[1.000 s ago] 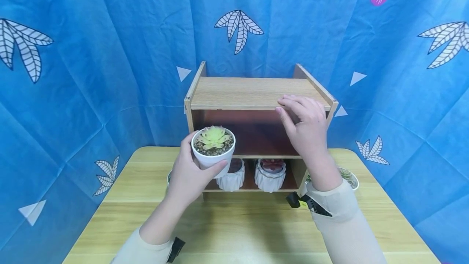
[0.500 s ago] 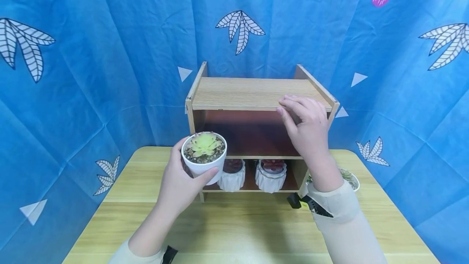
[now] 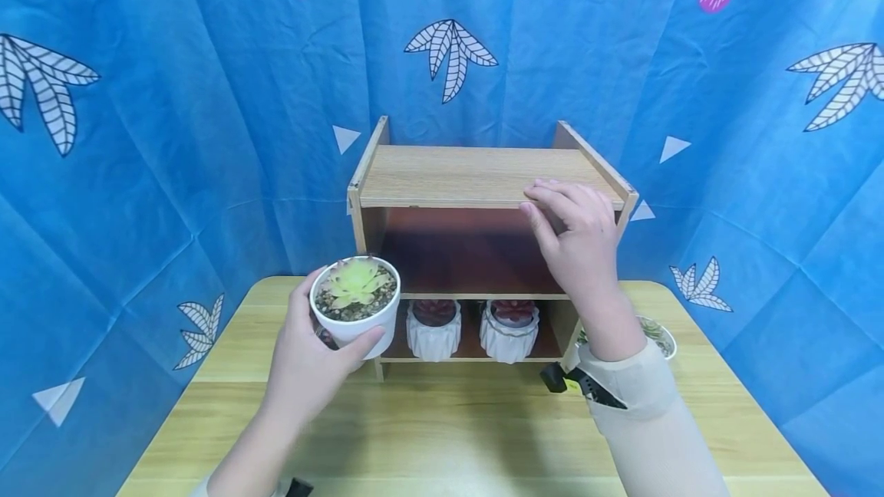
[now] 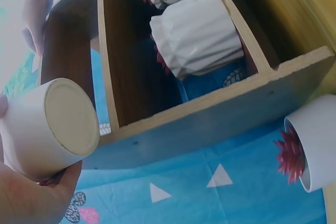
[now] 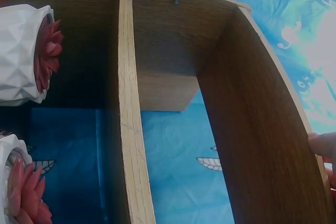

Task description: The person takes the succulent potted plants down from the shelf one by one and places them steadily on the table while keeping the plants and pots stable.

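My left hand (image 3: 304,363) grips a white round pot (image 3: 341,327) holding a pale green succulent (image 3: 355,281) in gravel. The pot is raised above the table, in front of the left side of a small wooden shelf unit (image 3: 476,175). In the left wrist view the pot's pale underside (image 4: 72,118) faces the camera. My right hand (image 3: 580,240) holds the front edge of the unit's top board near its right end, fingers over the top and thumb at the front edge. At the right wrist view's border, a fingertip (image 5: 321,144) meets that edge.
On the lower shelf stand two white faceted pots (image 3: 509,336) with red succulents. Another pot (image 3: 659,336) is partly hidden behind my right forearm. Beside the unit's left side sits a white pot (image 4: 317,142) with a red succulent. A blue curtain (image 3: 207,98) surrounds the table (image 3: 442,436).
My left hand has carried the potted green succulent left, slightly down and toward me, away from the shelf front. The right hand stays on the top board.
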The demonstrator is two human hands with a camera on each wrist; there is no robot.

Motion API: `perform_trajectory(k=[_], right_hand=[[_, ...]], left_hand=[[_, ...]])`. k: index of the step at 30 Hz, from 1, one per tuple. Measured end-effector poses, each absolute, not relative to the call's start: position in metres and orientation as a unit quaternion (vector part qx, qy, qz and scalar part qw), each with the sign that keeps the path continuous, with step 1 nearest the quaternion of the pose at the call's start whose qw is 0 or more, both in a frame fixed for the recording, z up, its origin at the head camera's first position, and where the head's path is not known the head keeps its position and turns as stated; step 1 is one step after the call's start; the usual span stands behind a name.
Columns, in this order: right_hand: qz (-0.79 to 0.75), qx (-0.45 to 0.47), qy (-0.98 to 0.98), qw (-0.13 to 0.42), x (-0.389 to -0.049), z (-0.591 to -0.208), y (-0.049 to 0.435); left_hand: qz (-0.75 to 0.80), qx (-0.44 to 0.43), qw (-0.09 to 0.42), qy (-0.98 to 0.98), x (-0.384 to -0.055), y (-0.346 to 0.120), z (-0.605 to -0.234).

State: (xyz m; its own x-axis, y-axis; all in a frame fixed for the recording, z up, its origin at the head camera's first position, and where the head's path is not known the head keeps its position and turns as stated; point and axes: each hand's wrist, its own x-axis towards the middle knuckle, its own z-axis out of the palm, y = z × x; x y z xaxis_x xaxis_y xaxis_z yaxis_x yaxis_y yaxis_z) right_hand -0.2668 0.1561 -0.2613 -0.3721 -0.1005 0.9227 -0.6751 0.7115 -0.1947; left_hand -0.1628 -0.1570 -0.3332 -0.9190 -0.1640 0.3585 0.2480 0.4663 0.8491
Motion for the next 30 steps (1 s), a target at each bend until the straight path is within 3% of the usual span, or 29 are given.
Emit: perform_trajectory(k=[30], right_hand=[[0.286, 0.247, -0.78, 0.498, -0.265, -0.261, 0.156]], left_hand=[[-0.511, 0.033, 0.237, -0.826, -0.169, -0.198, -0.343]])
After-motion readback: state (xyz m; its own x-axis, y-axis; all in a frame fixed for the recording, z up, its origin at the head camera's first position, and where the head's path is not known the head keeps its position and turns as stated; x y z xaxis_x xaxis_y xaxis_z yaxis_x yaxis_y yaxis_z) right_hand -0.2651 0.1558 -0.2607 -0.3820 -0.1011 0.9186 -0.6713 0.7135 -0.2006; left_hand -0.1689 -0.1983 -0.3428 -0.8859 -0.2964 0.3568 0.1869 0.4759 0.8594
